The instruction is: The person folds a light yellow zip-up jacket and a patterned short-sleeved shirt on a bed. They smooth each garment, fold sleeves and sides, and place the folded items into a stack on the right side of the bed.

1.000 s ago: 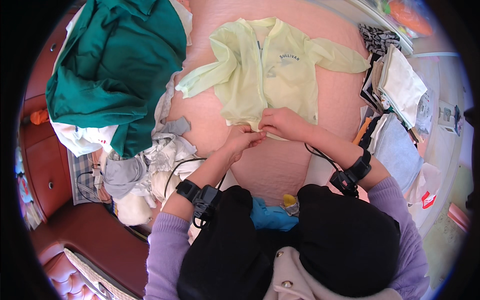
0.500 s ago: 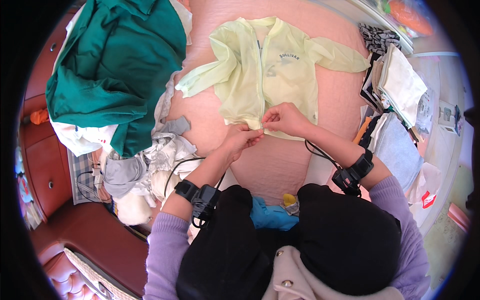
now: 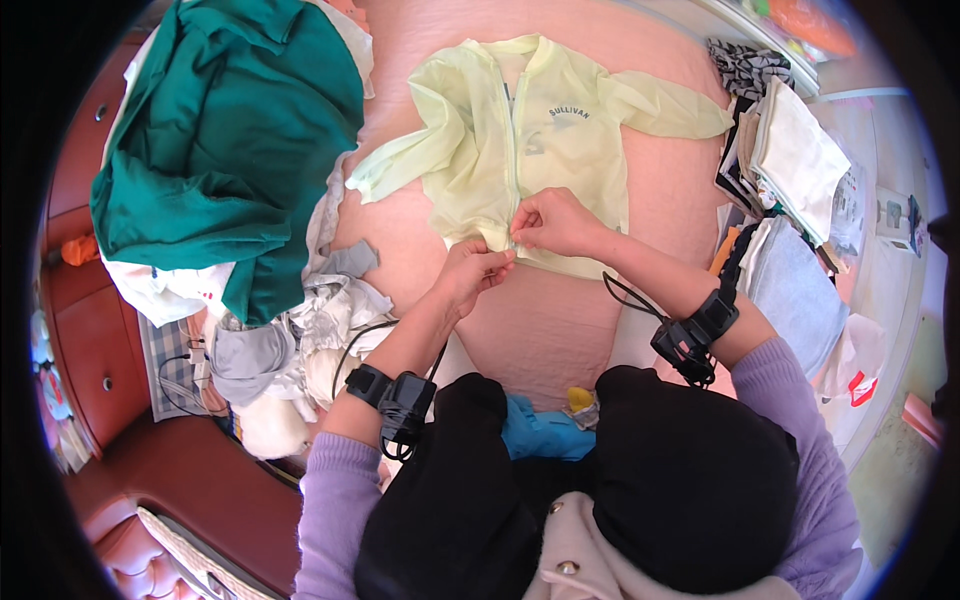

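Firstly, noted a broad pink cloth bed cover (image 3: 400, 230), lightly creased. Found at its far left corner a heaped dark-green fabric garment (image 3: 235, 150), lying over white cloth. Located at the middle of the cover, toward the far edge, a thin pale yellow-green jacket (image 3: 580, 180): laid flat, front up, collar toward the far edge, one sleeve bent out leftward, the other stretched to the right edge. Recorded along that right edge a stack of folded white, tan and dark clothes (image 3: 800, 160), with a folded pale-blue cloth (image 3: 795, 290) just nearer. Observed along the left edge, crumpled silver-grey and white garments (image 3: 340, 310). Checked the bare right hand (image 3: 560, 222): fingertips gathered, gripping the jacket's lower front; exact part held, cannot tell. Checked the bare left hand (image 3: 475, 272): thumb and forefinger pinching the hem just beside. Noted last a slim pale zip (image 3: 514, 150), running down the jacket's front, lower end hidden by fingers.
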